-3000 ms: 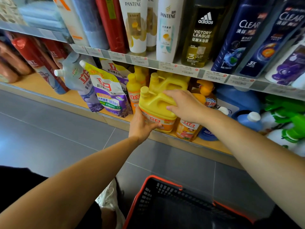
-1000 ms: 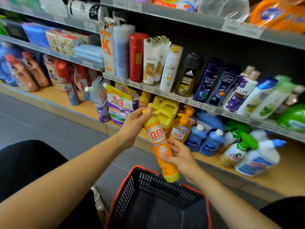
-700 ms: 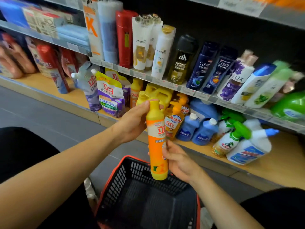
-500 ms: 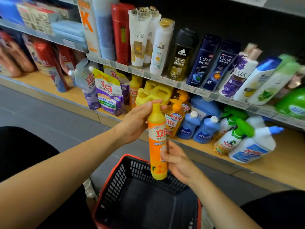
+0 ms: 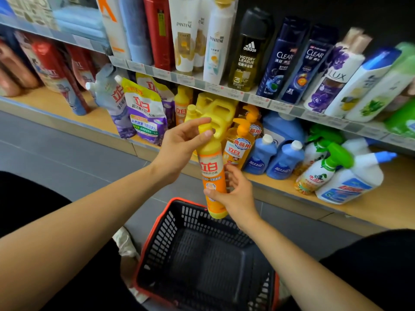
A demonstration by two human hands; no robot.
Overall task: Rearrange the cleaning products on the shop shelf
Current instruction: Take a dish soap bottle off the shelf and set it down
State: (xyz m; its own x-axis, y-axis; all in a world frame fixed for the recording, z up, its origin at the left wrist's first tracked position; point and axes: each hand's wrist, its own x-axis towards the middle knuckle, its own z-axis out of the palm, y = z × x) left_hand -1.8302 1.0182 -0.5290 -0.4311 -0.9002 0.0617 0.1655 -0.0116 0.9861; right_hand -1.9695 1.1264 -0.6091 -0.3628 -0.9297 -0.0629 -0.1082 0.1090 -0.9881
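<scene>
I hold a tall yellow and orange dish soap bottle (image 5: 212, 169) upright in front of the bottom shelf, above the basket. My left hand (image 5: 179, 149) pinches its yellow cap between thumb and fingers. My right hand (image 5: 235, 196) grips the lower body of the bottle from the right. Behind it on the wooden bottom shelf (image 5: 370, 205) stand yellow jugs (image 5: 215, 108), an orange pump bottle (image 5: 238, 144) and another slim yellow bottle (image 5: 180, 104).
A black shopping basket with a red rim (image 5: 202, 254) sits on the grey floor below my hands. Refill pouches (image 5: 143, 113) stand to the left, blue bottles (image 5: 271, 156) and spray bottles (image 5: 325, 167) to the right. Shampoo bottles (image 5: 285, 59) line the shelf above.
Three seconds ago both hands were on a yellow jug on the shelf. Since one second ago the slim bottle has gone from tilted to upright, and the view has moved closer to the shelf.
</scene>
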